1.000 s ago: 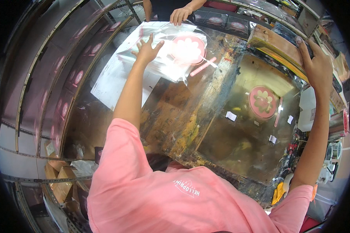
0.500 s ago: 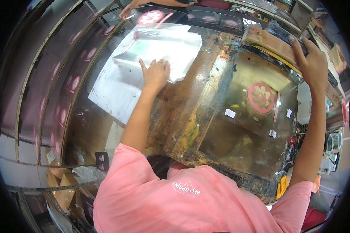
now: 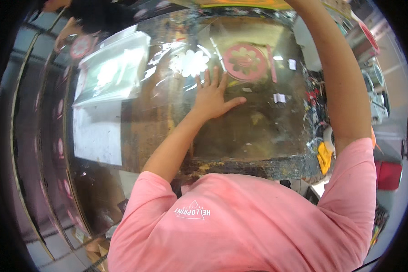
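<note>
My left hand (image 3: 215,95) lies palm down with fingers spread. Its fingertips are at the lower edge of a clear plastic sheet (image 3: 161,88) that carries bright glare and a white flower-shaped patch. To the right of the fingers is a pink round flower print (image 3: 245,62), with a thin pink strip (image 3: 272,63) beside it, on the brownish glassy work surface (image 3: 245,136). A stack of clear plastic sheets (image 3: 113,68) rests farther left, over white paper (image 3: 97,131). My right forearm (image 3: 349,86) reaches to the top edge, where the hand is cut off.
A yellow-edged frame (image 3: 245,4) crosses the top. Small white tabs (image 3: 279,98) sit on the surface. At the far left, another person's hand (image 3: 65,34) is beside a pink-printed clear piece (image 3: 81,46). A rack (image 3: 41,136) stands left; a yellow cloth (image 3: 324,157) hangs at the right edge.
My left hand has moved right, from the stack of sheets to beside the flower print, and a clear sheet now spans between. My right hand has left the view. The view has shifted.
</note>
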Demonstrator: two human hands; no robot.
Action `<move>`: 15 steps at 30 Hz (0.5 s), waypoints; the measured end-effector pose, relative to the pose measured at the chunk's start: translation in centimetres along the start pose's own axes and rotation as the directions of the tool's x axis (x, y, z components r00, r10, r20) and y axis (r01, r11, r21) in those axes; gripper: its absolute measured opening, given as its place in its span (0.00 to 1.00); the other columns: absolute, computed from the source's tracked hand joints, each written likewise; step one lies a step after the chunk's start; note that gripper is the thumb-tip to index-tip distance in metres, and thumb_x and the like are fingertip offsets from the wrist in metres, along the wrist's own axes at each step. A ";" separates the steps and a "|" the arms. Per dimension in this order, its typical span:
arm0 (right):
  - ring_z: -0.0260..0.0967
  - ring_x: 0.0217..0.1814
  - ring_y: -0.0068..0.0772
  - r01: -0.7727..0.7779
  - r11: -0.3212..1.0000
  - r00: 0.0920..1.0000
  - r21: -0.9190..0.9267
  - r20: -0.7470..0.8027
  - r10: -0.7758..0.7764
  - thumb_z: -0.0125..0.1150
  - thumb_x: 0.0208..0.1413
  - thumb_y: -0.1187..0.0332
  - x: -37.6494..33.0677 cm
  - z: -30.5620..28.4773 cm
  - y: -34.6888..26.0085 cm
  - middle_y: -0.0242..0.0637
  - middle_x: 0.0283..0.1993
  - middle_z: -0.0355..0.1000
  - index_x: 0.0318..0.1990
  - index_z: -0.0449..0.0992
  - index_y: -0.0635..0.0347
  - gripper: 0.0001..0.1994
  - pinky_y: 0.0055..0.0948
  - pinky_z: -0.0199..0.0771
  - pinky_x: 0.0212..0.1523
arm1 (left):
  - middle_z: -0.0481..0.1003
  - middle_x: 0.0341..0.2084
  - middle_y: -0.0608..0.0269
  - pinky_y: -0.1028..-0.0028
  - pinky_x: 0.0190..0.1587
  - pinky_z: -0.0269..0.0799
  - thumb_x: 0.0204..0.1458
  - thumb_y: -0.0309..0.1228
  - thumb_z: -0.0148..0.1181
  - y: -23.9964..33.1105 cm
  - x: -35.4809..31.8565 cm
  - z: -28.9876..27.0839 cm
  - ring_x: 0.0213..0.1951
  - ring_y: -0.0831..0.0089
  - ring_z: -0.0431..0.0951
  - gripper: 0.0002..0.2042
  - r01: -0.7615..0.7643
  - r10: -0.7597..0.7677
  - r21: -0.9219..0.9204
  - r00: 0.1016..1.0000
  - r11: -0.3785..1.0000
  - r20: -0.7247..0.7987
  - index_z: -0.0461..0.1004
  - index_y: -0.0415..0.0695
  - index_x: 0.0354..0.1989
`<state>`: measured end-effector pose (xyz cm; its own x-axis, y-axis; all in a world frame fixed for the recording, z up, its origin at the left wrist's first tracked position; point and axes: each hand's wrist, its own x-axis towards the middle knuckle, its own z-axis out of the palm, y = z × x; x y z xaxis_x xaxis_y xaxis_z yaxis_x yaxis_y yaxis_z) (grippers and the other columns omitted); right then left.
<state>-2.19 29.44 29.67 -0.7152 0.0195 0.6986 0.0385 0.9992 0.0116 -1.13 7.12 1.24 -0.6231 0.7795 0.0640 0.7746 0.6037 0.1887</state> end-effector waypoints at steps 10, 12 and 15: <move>0.82 0.36 0.59 0.078 0.995 0.995 0.056 0.053 -0.081 0.47 0.65 0.35 0.5 -0.9 0.4 0.57 0.30 0.81 0.27 0.85 0.69 0.39 0.52 0.81 0.44 | 0.57 0.75 0.38 0.25 0.73 0.25 0.43 0.86 0.45 10.5 5.8 5.4 0.76 0.33 0.53 0.62 -0.264 0.249 -0.063 0.952 0.963 -0.177 0.66 0.42 0.74; 0.82 0.41 0.59 0.051 0.999 0.995 -0.015 0.091 -0.049 0.48 0.65 0.36 0.9 -0.3 0.3 0.59 0.33 0.82 0.31 0.86 0.69 0.39 0.52 0.81 0.49 | 0.60 0.73 0.38 0.24 0.73 0.26 0.42 0.86 0.47 10.7 5.4 5.4 0.75 0.33 0.56 0.61 -0.252 0.229 -0.071 0.944 0.965 -0.238 0.69 0.43 0.72; 0.82 0.46 0.58 0.014 0.996 0.998 -0.087 0.068 -0.008 0.48 0.65 0.35 1.4 -0.1 0.0 0.60 0.39 0.82 0.34 0.87 0.69 0.39 0.50 0.80 0.53 | 0.63 0.71 0.39 0.24 0.73 0.26 0.40 0.85 0.50 10.6 5.0 5.2 0.73 0.35 0.59 0.60 -0.268 0.231 -0.107 0.933 0.957 -0.276 0.71 0.44 0.70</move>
<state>-3.06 29.46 30.73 -0.7616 0.0138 0.6480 0.0891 0.9925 0.0837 4.51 18.22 -1.51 -0.4325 0.8206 0.3736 0.8972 0.3508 0.2681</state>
